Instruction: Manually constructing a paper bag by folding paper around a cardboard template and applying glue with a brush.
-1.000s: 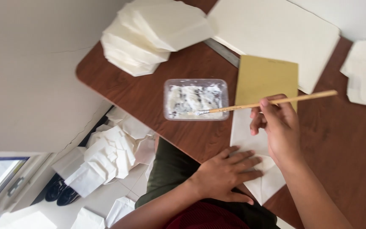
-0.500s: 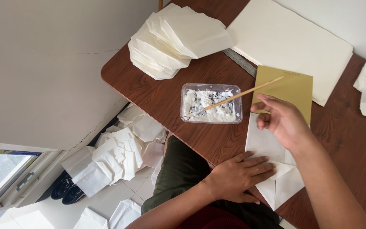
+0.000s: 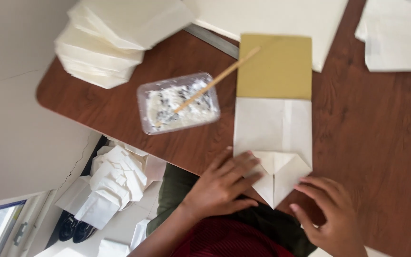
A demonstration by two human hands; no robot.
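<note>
A white paper bag (image 3: 273,138) with a folded, pointed bottom lies flat at the near edge of the brown table (image 3: 372,138). Its far end overlaps a mustard-yellow card (image 3: 275,66). My left hand (image 3: 224,183) rests flat on the left flap of the fold, fingers spread. My right hand (image 3: 329,214) hovers at the right of the fold, its fingertips close to the paper, holding nothing. A thin wooden stick (image 3: 215,82) leans in a clear plastic tub of white paste (image 3: 179,102) left of the bag.
A fanned stack of white folded papers (image 3: 115,38) sits at the far left. A large cream sheet (image 3: 272,19) and a metal ruler (image 3: 212,40) lie behind the card. More white papers (image 3: 398,38) lie far right. Finished white pieces (image 3: 115,183) lie heaped on the floor.
My right hand has let go of the stick, which now rests in the tub, and has come down beside the bag's folded end. The view has shifted closer.
</note>
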